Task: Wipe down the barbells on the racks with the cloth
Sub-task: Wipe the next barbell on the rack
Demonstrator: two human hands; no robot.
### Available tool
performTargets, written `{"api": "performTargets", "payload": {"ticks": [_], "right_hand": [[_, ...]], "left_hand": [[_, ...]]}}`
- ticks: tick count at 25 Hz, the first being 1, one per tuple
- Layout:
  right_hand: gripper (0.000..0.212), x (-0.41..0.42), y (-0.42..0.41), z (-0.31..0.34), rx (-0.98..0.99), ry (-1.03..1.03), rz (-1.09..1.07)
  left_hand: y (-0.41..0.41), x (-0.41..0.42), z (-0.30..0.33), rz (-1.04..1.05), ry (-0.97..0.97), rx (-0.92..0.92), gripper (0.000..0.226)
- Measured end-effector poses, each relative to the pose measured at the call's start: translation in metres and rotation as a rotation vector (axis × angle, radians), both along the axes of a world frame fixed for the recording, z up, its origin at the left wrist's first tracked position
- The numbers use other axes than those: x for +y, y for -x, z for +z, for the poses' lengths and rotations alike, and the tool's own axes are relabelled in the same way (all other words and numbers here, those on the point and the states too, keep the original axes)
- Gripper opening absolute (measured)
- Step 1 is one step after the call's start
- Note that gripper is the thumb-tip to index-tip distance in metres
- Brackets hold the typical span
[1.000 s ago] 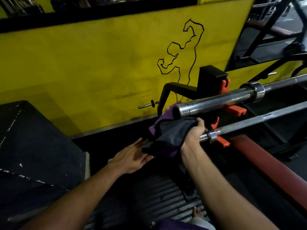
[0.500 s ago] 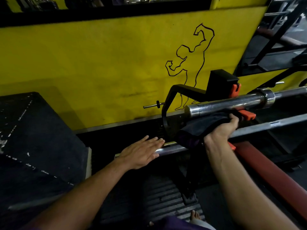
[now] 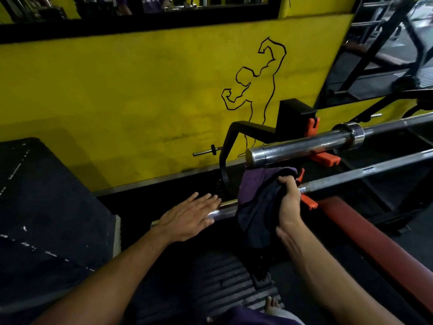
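Observation:
Two chrome barbells lie across a black rack with orange hooks (image 3: 325, 158). The upper barbell (image 3: 304, 146) shows its thick sleeve end at centre right. The lower barbell (image 3: 365, 174) runs from the right edge down-left to its sleeve end (image 3: 225, 209). A dark purple cloth (image 3: 257, 207) is bunched over the lower bar's sleeve, and my right hand (image 3: 288, 202) grips the cloth around the bar. My left hand (image 3: 189, 216) rests flat, fingers straight, on the lower sleeve's end, left of the cloth.
A yellow wall (image 3: 140, 102) with a black bodybuilder outline stands close behind. A black padded block (image 3: 46, 207) sits at the left. A red bench pad (image 3: 375, 242) runs along the right. Ribbed black floor mat (image 3: 222, 285) and my bare foot (image 3: 271, 303) are below.
My right hand has slid the cloth back down-left along the lower bar, after having moved it up-right. My left hand stays flat on the sleeve end.

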State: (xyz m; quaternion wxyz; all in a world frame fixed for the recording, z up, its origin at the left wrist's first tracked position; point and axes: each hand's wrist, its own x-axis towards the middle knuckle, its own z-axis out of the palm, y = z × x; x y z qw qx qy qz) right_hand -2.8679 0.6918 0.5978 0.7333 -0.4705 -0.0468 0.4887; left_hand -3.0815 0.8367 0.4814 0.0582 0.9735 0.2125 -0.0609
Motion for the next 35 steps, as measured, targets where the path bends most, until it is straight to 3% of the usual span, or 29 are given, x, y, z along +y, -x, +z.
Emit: {"api": "performTargets", "payload": {"ticks": [2, 5, 9, 10, 12, 14, 18, 22, 25, 29, 33, 35], "right_hand": [[0.031, -0.012, -0.014, -0.008, -0.029, 0.033, -0.005], [0.027, -0.030, -0.032, -0.020, -0.035, 0.076, 0.024], [0.073, -0.059, -0.068, -0.049, -0.008, 0.131, -0.039], [0.073, -0.067, -0.079, -0.055, -0.009, 0.137, -0.049], [0.049, -0.082, -0.095, -0.061, -0.076, 0.126, -0.059], [0.031, -0.099, -0.116, -0.059, -0.209, 0.088, -0.065], [0.046, -0.135, -0.163, -0.061, -0.386, 0.097, -0.094], [0.038, -0.175, -0.202, -0.073, -0.478, 0.204, -0.130], [0.042, -0.205, -0.236, -0.078, -0.592, 0.251, -0.185], [0.053, -0.244, -0.266, -0.071, -0.530, 0.215, -0.191], [0.065, -0.265, -0.252, -0.065, -0.800, 0.464, -0.035], [0.066, -0.263, -0.231, -0.071, -0.900, 0.575, -0.058]], "left_hand": [[0.000, 0.000, 0.002, 0.010, 0.035, -0.015, 0.068], [-0.004, -0.005, 0.000, 0.132, 0.130, -0.206, 0.073], [-0.045, -0.046, 0.005, 0.194, 0.252, -0.485, 0.055], [-0.063, -0.060, 0.008, 0.200, 0.322, -0.552, 0.049], [-0.102, -0.083, 0.019, 0.239, 0.556, -0.658, 0.039], [-0.146, -0.103, 0.031, 0.241, 0.860, -0.641, 0.039], [-0.225, -0.135, 0.042, 0.179, 1.113, -0.556, 0.042], [-0.289, -0.154, 0.047, 0.079, 1.043, -0.481, 0.013], [-0.333, -0.169, 0.049, 0.013, 0.979, -0.477, 0.017], [-0.367, -0.175, 0.045, 0.008, 0.856, -0.570, 0.028], [-0.374, -0.178, 0.047, -0.118, 0.951, -0.511, 0.010], [-0.371, -0.175, 0.041, -0.224, 0.975, -0.465, 0.017]]}}
